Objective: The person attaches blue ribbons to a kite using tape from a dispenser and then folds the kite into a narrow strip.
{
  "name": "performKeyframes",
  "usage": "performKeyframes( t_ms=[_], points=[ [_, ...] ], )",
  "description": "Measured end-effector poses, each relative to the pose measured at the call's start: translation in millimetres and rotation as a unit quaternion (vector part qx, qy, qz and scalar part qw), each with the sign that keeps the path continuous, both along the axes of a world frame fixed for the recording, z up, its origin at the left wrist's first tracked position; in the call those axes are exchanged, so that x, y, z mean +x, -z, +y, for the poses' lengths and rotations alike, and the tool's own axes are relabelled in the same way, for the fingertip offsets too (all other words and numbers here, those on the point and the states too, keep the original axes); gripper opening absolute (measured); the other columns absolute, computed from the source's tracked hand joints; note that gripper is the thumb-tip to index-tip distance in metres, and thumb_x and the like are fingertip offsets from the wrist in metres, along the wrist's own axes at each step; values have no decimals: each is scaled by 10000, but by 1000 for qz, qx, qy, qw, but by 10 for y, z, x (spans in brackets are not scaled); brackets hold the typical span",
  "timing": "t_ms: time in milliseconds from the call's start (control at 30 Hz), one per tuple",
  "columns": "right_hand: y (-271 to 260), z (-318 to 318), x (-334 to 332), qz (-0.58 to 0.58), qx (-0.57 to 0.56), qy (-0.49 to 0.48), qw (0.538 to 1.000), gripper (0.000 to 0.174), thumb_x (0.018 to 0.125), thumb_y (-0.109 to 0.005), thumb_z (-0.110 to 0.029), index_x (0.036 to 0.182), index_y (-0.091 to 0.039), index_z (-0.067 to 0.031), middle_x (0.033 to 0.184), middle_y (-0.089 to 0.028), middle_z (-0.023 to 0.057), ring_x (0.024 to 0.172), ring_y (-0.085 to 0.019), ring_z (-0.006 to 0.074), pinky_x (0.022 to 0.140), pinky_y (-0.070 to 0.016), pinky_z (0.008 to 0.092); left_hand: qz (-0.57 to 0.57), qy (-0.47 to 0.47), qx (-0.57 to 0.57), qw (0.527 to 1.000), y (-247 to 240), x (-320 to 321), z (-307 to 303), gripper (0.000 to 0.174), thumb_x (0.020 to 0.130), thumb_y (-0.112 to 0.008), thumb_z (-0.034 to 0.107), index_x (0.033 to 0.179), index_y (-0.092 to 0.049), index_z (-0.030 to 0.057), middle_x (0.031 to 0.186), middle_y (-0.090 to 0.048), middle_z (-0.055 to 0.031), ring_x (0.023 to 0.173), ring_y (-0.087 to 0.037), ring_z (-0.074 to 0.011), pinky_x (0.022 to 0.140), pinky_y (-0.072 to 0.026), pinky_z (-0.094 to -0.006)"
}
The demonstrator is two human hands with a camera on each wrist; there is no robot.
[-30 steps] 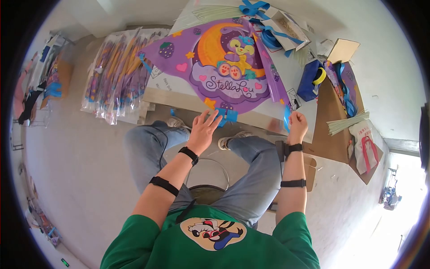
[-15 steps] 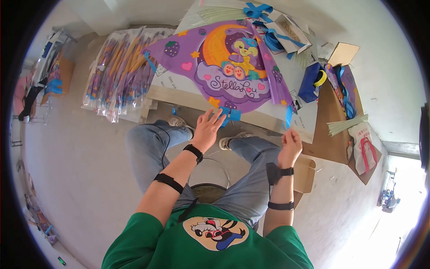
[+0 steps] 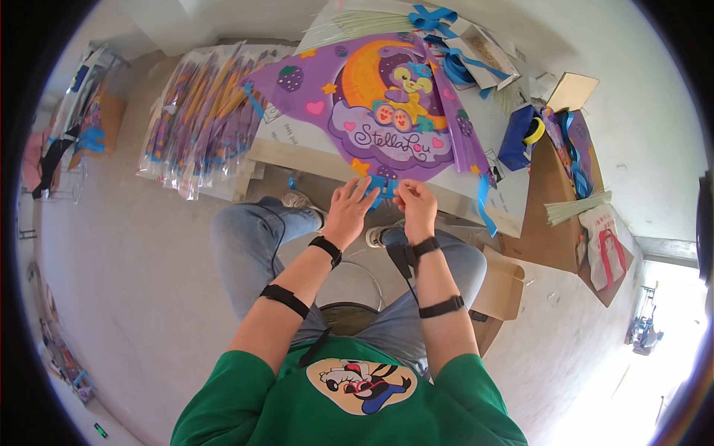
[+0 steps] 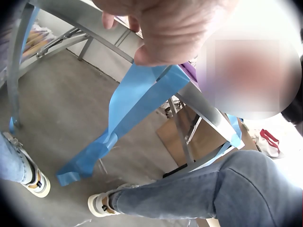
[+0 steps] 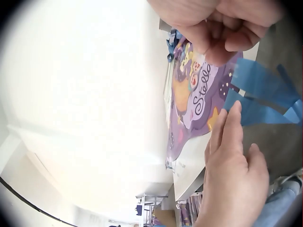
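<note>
A purple printed kite-shaped sheet (image 3: 327,108) lies on the table, with blue ribbon (image 3: 387,187) at its near edge. On that ribbon rests my left hand (image 3: 347,215), its fingers extended in the right wrist view. My right hand (image 3: 418,210) is just right of it at the same edge, with fingers curled and thumb close to them; nothing is visible in its grasp. Loops of the ribbon (image 4: 135,94) hang below the table edge under my left hand (image 4: 175,30). Another blue ribbon (image 3: 486,204) hangs from the sheet's right corner.
Bagged printed pieces (image 3: 204,115) lie at the left. A blue tape dispenser (image 3: 517,137) stands right of the sheet, near a cardboard box (image 3: 547,219). Thin pale sticks (image 3: 364,26) and an open box (image 3: 480,48) are at the back.
My right hand has moved left, from beside the right corner's ribbon to the ribbon at the near edge. My left hand has stayed there, shifting slightly right with the sheet.
</note>
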State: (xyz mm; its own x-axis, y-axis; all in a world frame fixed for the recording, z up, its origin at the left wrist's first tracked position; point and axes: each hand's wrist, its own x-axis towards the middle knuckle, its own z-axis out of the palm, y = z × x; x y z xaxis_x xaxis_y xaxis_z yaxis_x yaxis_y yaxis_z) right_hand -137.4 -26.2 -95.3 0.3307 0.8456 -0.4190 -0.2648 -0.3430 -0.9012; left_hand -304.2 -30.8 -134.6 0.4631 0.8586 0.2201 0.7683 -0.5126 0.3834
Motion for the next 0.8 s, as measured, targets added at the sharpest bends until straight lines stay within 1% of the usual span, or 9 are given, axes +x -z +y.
performKeyframes(
  t_ms=[67, 133, 167, 367, 433, 500, 633, 700, 800],
  points=[
    [28, 150, -83, -14, -6, -17, 1000, 96, 889, -628, -102, 943, -640, -23, 773, -649, 47, 629, -604, 105, 548, -441, 213, -4, -1, -4, 1000, -14, -7, 4, 565, 733, -554, -9, 1279, -540, 139, 1403, -440, -74, 1276, -403, -309, 987, -355, -453],
    [96, 258, -143, -70, -23, -41, 996, 113, 878, -632, -99, 962, -630, -24, 756, -648, 53, 587, -602, 104, 510, -434, 218, -8, -2, -9, 1000, -34, -8, 7, 556, 738, -548, -8, 1274, -546, 141, 1399, -445, -78, 1277, -407, -308, 989, -354, -452],
    [126, 290, -163, -82, -20, -53, 995, 152, 864, -637, -87, 1000, -612, -26, 746, -649, 54, 562, -601, 105, 488, -431, 223, -4, -7, -14, 1000, -44, -4, 4, 556, 742, -543, -6, 1277, -545, 147, 1399, -447, -79, 1279, -408, -305, 990, -352, -452],
    [305, 382, -241, -120, -42, -51, 991, 208, 839, -653, -63, 1004, -534, -17, 731, -656, 77, 558, -615, 121, 490, -450, 237, 2, -16, -22, 1000, -42, -1, -9, 555, 760, -523, -5, 1288, -541, 167, 1405, -443, -79, 1284, -408, -296, 1000, -339, -451],
    [338, 386, -267, -137, -43, -49, 988, 211, 843, -657, -70, 997, -522, -19, 746, -654, 73, 568, -611, 115, 487, -437, 229, -5, -18, -20, 1000, -29, 0, -13, 557, 763, -518, -8, 1290, -539, 171, 1407, -441, -78, 1285, -407, -295, 1003, -336, -451],
    [350, 401, -294, -153, -43, -47, 986, 216, 846, -661, -78, 990, -510, -22, 761, -651, 70, 578, -607, 108, 484, -425, 220, -13, -19, -26, 999, -23, -2, -11, 581, 745, -538, -21, 1292, -537, 175, 1414, -431, -74, 1294, -395, -295, 1009, -329, -451],
    [349, 434, -342, -175, -48, -28, 983, 225, 824, -675, -55, 944, -493, -1, 755, -648, 89, 564, -611, 128, 489, -460, 241, -14, -15, -28, 999, -34, -13, -11, 646, 702, -581, -44, 1306, -522, 181, 1431, -407, -68, 1308, -376, -291, 1014, -325, -454],
    [345, 440, -364, -182, -47, -20, 982, 226, 817, -678, -46, 927, -487, 3, 754, -648, 95, 562, -614, 134, 493, -474, 249, 3, -7, -72, 997, -60, -21, -9, 615, 766, -543, 0, 1343, -479, 204, 1448, -386, -57, 1335, -342, -283, 1040, -300, -518],
    [328, 445, -384, -205, -52, -14, 977, 229, 803, -682, -31, 910, -484, 11, 743, -648, 106, 554, -618, 141, 501, -493, 258, 4, -3, -82, 997, -113, -31, -13, 658, 736, -570, -23, 1348, -473, 198, 1454, -376, -59, 1338, -337, -282, 1042, -299, -522]
  ],
)
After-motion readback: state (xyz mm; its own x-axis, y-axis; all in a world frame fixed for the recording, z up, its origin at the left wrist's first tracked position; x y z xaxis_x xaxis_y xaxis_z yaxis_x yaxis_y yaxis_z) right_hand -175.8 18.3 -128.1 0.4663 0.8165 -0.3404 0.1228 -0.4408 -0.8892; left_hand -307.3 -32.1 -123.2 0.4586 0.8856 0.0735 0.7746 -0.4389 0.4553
